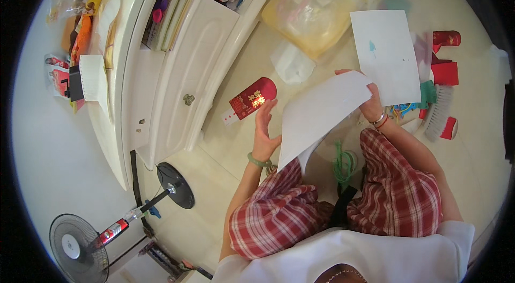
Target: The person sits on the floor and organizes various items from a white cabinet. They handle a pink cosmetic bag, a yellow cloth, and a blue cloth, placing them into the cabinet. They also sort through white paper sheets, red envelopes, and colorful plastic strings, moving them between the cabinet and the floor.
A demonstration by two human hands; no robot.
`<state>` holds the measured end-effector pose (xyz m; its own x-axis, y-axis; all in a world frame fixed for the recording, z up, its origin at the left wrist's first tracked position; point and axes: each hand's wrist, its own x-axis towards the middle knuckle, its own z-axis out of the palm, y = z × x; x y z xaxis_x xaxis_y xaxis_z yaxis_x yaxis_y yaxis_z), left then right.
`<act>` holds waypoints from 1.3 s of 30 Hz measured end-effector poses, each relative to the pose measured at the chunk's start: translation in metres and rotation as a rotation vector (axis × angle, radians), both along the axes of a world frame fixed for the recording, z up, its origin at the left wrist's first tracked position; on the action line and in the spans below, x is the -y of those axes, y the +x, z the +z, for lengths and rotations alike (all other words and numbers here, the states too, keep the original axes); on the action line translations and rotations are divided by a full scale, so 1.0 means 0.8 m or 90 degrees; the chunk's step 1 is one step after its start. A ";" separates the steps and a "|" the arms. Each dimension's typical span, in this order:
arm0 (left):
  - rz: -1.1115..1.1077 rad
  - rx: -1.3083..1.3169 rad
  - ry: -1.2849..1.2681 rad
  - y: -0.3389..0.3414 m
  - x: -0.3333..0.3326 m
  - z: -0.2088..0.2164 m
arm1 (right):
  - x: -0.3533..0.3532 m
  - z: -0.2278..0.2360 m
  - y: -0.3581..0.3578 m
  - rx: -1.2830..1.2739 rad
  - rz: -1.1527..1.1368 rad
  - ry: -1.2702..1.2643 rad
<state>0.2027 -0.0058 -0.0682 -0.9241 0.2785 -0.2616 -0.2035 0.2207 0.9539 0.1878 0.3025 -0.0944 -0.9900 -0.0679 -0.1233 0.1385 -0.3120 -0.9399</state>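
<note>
A sheet of white paper [324, 109] arches above my lap. My right hand [371, 105] is closed on its right end, with fingertips showing past the far edge. On the other side, my left hand [264, 133] has its fingers apart, the thumb pointing at the paper's near left edge; whether it touches is unclear. Just beyond those fingers a red envelope with gold print [255, 95] lies on the floor. Another white sheet [387, 55] with a small blue mark lies flat, past my right hand. Below the raised paper is a coil of green cord [343, 164].
Left stands a white cabinet [201, 42] with open compartments. A yellow translucent bin [308, 9] and a crumpled white bag [292, 63] are ahead. On the right lie a grey-bristled brush [440, 111] and red packets [445, 73]. A fan [70, 245] stands at the lower left.
</note>
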 end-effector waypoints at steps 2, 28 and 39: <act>0.022 -0.030 -0.036 -0.015 -0.005 -0.009 | 0.003 -0.005 -0.006 0.002 -0.028 -0.020; 0.145 -0.171 -0.028 -0.041 -0.036 -0.054 | -0.017 0.022 -0.032 -0.080 0.157 0.218; -0.156 -0.224 -0.098 -0.098 -0.010 -0.016 | -0.021 0.042 -0.075 -0.072 0.304 0.282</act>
